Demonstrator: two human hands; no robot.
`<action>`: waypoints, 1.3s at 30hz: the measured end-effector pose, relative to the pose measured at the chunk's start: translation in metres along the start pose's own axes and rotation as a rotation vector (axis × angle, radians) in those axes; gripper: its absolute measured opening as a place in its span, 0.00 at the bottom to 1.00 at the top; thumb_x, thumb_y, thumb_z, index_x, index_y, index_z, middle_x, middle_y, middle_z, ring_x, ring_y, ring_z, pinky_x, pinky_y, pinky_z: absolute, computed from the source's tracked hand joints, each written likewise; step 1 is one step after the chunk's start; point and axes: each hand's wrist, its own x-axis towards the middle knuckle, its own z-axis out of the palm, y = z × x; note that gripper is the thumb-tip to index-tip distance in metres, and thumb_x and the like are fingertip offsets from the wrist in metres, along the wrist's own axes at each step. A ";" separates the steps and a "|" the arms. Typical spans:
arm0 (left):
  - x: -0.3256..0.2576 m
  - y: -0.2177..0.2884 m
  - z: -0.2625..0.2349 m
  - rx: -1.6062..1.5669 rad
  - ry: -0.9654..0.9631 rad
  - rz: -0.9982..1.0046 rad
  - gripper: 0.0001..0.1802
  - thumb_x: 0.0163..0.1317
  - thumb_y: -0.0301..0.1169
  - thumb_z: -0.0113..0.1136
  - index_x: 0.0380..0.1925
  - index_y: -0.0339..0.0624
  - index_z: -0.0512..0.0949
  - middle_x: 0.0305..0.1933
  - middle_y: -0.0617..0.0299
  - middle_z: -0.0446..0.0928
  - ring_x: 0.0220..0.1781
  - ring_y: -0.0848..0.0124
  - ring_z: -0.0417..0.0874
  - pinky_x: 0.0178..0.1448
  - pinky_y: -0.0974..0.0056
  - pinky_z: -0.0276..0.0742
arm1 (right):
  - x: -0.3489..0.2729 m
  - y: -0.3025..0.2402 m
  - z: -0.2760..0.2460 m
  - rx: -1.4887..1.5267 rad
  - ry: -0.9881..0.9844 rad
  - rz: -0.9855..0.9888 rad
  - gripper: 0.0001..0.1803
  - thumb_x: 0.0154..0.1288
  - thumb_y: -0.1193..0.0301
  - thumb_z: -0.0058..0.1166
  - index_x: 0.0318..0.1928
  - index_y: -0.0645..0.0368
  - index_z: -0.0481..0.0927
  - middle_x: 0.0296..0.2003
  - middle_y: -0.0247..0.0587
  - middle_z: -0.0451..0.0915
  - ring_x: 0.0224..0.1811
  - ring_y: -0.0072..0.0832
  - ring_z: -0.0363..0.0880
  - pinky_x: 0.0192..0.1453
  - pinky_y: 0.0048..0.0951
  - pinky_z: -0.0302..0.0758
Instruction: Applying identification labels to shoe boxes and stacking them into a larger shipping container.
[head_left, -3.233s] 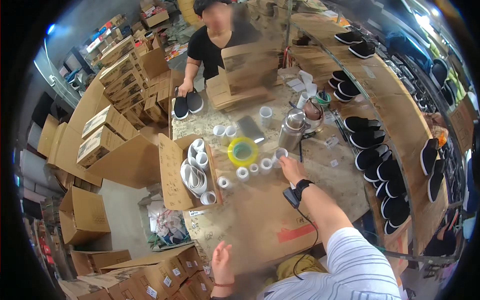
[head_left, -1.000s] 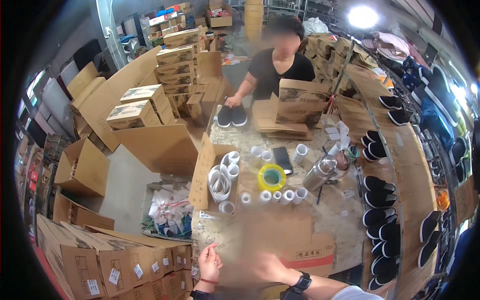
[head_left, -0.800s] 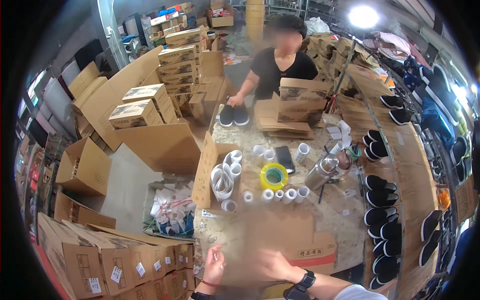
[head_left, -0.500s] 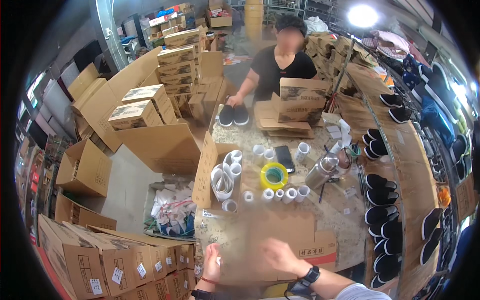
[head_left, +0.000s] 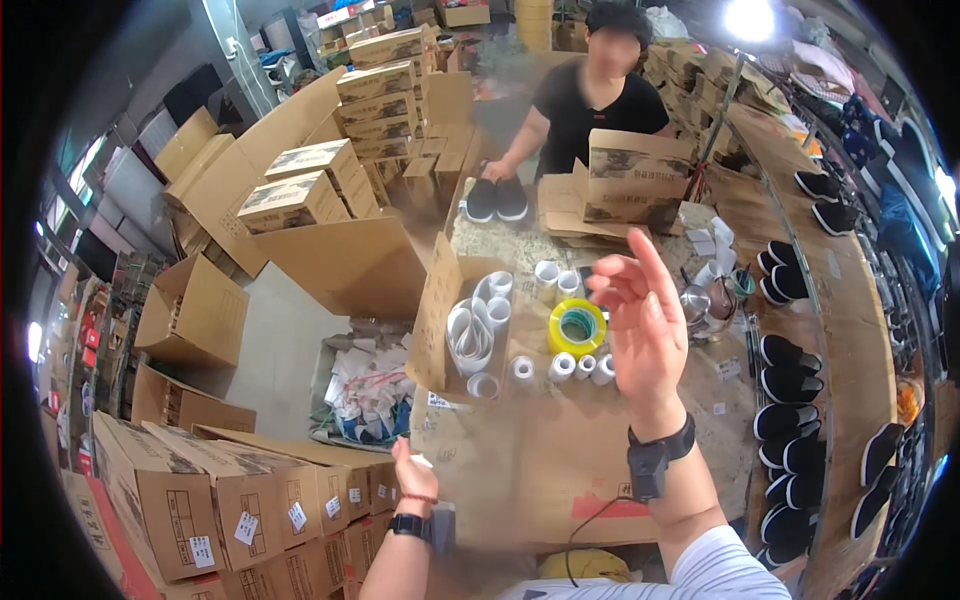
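My right hand (head_left: 645,330) is raised over the table's middle, fingers stretched and slightly apart, holding nothing. It hides part of a row of small white paper rolls (head_left: 562,367) and lies just right of a wide yellow tape roll (head_left: 592,309). My left hand (head_left: 412,472), low at the table's left edge, is closed around a small white piece (head_left: 421,461), too small to identify. A flat brown cardboard box (head_left: 575,450) with a red stripe lies before me, partly blurred. An open carton (head_left: 428,330) holding curled white label rolls (head_left: 472,340) stands beyond my left hand.
Across the table, another person's hand (head_left: 494,171) touches a pair of black shoes (head_left: 497,200), beside an open box (head_left: 635,180). Black shoes (head_left: 790,385) line the right shelf. Stacked cartons (head_left: 240,500) and a bin of paper scraps (head_left: 365,390) stand at left.
My right hand has risen forward and right, from over the flat cardboard to above the rolls, its fingers now spread. My left hand has shifted slightly. The view has also shifted.
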 end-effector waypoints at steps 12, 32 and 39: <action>0.071 -0.004 0.030 0.321 0.642 0.119 0.21 0.56 0.23 0.55 0.46 0.49 0.60 0.41 0.54 0.71 0.40 0.62 0.75 0.31 0.59 0.75 | -0.118 0.054 -0.023 -0.503 -0.297 0.662 0.10 0.59 0.75 0.52 0.42 0.61 0.78 0.38 0.38 0.79 0.38 0.21 0.76 0.42 0.22 0.72; 0.024 -0.001 -0.003 0.379 0.215 0.012 0.27 0.58 0.42 0.55 0.57 0.52 0.63 0.63 0.64 0.58 0.66 0.64 0.53 0.64 0.50 0.50 | -0.088 0.044 -0.063 -0.210 0.183 0.350 0.26 0.63 0.64 0.49 0.59 0.60 0.64 0.53 0.40 0.69 0.56 0.27 0.66 0.56 0.31 0.66; -0.031 -0.055 -0.059 1.001 -0.073 0.021 0.14 0.60 0.36 0.55 0.44 0.43 0.75 0.40 0.68 0.77 0.41 0.78 0.75 0.42 0.70 0.70 | -0.122 0.042 0.062 -0.129 -1.252 0.565 0.21 0.58 0.62 0.48 0.47 0.64 0.70 0.40 0.47 0.76 0.40 0.37 0.74 0.45 0.35 0.70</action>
